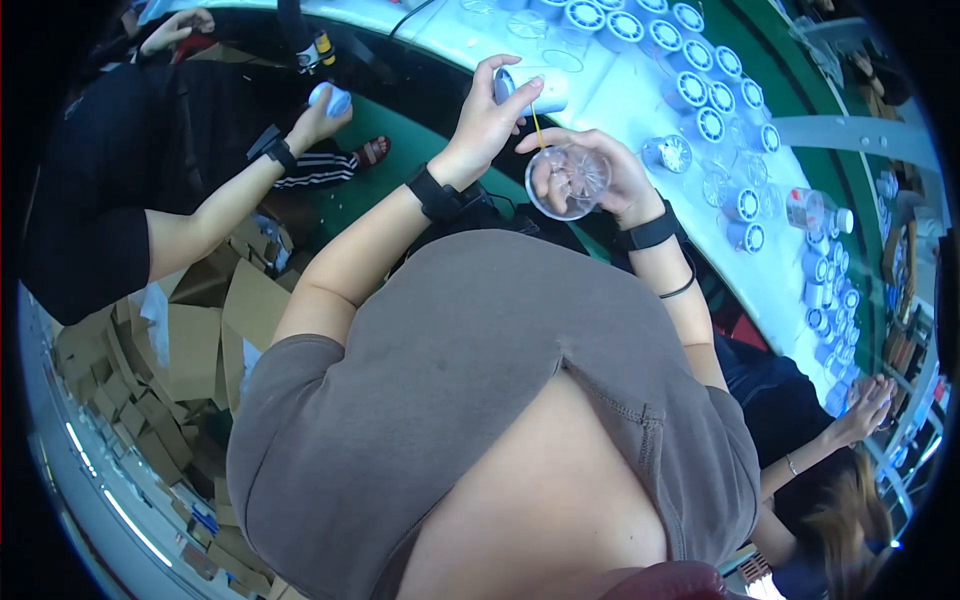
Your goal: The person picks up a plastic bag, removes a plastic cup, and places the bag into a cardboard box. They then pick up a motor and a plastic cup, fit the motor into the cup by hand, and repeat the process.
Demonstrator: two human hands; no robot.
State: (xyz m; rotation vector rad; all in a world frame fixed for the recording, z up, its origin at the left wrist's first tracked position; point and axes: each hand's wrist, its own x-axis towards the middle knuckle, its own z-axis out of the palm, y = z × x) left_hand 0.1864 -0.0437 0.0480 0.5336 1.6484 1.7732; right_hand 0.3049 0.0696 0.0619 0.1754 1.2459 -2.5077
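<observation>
"Ahead-left of the right hand [620, 172], lying how?"
"Crosswise: white cylinder [552, 90], in the left hand [484, 122], clasped between curled fingers and thumb."
"And inside the right?"
"Clear cup [569, 183], held by loosely bent fingers."

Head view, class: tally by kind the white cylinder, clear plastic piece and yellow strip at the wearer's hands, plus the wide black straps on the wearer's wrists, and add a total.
White cylinder, left hand: 1
Clear plastic piece, right hand: 1
Yellow strip: 1
Wide black straps: 2
Total: 5
</observation>
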